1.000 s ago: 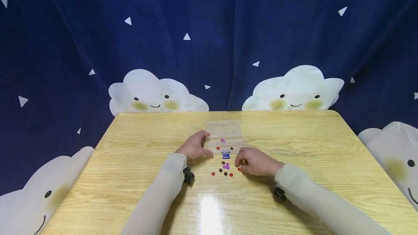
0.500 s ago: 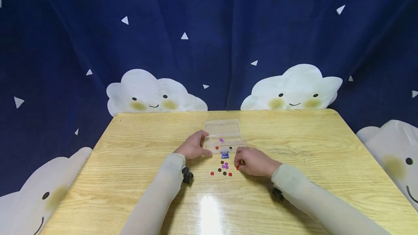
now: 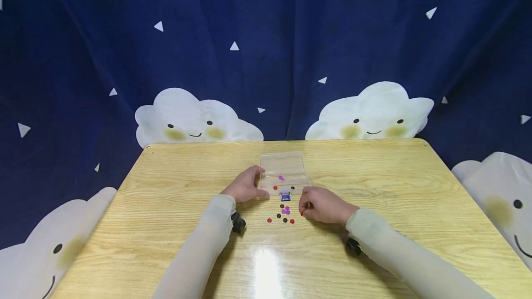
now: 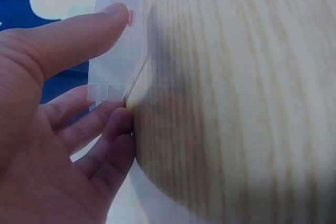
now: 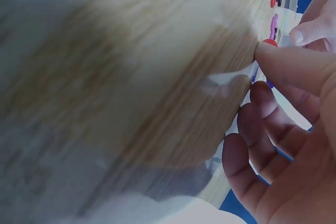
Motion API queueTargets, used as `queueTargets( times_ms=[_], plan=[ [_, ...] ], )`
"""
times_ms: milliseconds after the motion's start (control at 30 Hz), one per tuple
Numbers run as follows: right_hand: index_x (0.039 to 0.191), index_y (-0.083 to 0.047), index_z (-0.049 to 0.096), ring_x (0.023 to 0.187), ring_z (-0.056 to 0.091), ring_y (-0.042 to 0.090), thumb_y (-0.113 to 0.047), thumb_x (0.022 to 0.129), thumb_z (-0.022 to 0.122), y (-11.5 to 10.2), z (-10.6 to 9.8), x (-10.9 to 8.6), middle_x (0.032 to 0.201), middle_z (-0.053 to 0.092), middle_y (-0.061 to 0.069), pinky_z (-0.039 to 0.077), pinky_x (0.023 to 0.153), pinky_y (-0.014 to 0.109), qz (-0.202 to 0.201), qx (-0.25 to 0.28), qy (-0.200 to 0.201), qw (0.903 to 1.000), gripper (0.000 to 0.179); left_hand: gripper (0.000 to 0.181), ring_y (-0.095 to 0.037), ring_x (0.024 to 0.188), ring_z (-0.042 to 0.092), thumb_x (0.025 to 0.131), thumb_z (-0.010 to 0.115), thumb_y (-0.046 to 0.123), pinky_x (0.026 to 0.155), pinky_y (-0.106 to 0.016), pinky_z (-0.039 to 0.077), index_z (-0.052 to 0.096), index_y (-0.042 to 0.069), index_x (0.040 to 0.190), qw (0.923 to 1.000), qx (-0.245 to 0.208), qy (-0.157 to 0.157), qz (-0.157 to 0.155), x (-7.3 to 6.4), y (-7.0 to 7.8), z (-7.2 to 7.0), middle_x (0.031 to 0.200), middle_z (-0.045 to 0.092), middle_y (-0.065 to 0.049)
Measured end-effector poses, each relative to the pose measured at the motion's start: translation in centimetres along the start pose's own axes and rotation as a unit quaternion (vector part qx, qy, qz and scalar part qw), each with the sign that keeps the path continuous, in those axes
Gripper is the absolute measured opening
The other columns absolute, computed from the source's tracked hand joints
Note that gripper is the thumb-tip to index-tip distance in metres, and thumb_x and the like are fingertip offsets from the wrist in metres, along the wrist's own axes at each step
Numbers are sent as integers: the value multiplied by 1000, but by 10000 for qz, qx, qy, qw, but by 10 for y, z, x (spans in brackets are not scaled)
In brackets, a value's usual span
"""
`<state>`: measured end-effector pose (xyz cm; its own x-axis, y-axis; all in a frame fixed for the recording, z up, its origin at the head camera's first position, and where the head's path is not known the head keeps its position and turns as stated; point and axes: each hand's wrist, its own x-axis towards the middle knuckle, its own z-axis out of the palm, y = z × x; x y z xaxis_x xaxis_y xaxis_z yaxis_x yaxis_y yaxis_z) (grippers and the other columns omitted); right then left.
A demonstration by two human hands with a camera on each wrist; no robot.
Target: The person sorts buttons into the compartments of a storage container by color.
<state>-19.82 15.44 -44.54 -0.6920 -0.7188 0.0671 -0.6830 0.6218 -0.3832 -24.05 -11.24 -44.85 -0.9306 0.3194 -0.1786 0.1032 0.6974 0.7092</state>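
A clear plastic box (image 3: 272, 180) lies with its lid raised toward the back of the table. My left hand (image 3: 246, 185) grips its left end, the thumb (image 4: 100, 27) on the front wall and the fingers round the end. Inside are a red disc (image 3: 275, 188), a black disc (image 3: 293, 188) and purple pieces (image 3: 281, 178). A blue clasp (image 3: 285, 196) is at the box's front. To the right, my right hand (image 3: 326, 205) pinches a small red button-like disc (image 3: 301, 213) at the fingertips. The thumb and fingers partly hide it.
Several loose discs lie on the wooden table (image 3: 187, 165) before the box: black (image 3: 279, 216), purple (image 3: 286, 211) and red (image 3: 269, 220). A dark blue curtain (image 3: 266, 36) with clouds hangs behind the table.
The red disc at my right fingertips has gone from lying on the table to being pinched and tilted. My left hand stays on the box. The head view has shifted slightly.
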Motion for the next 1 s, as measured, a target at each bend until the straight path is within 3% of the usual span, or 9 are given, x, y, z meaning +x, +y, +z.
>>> queueTargets(
  times_ms=[233, 533, 1000],
  plan=[
    [79, -17, 71, 75, 51, 4, -6, 82, 72, 2, 1, 1, 83, 59, -7, 48, 72, 24, 75, 34, -50, 10000, 11, 78, -21, 99, 50, 78, 86, 22, 93, -40, 46, 47, 8, 144, 9999, 70, 71, -35, 1, 1, 0, 127, 56, -10],
    [79, -19, 68, 75, 49, 4, -10, 85, 72, 2, 3, 3, 82, 57, -8, 46, 72, 24, 173, 66, -72, 9998, 11, 78, -20, 91, 49, 77, 86, 21, 84, -37, 44, 47, 6, 143, 10000, 44, 73, -24, 3, 0, 0, 111, 55, -8],
    [83, -18, 70, 78, 53, 6, -10, 88, 71, 8, -4, 5, 84, 61, -8, 47, 73, 26, 318, 438, 102, 9985, 10, 79, -20, 94, 50, 77, 86, 21, 87, -38, 44, 47, 6, 143, 10000, 38, 64, 22, 1, 2, 1, 110, 56, -8]
  ],
)
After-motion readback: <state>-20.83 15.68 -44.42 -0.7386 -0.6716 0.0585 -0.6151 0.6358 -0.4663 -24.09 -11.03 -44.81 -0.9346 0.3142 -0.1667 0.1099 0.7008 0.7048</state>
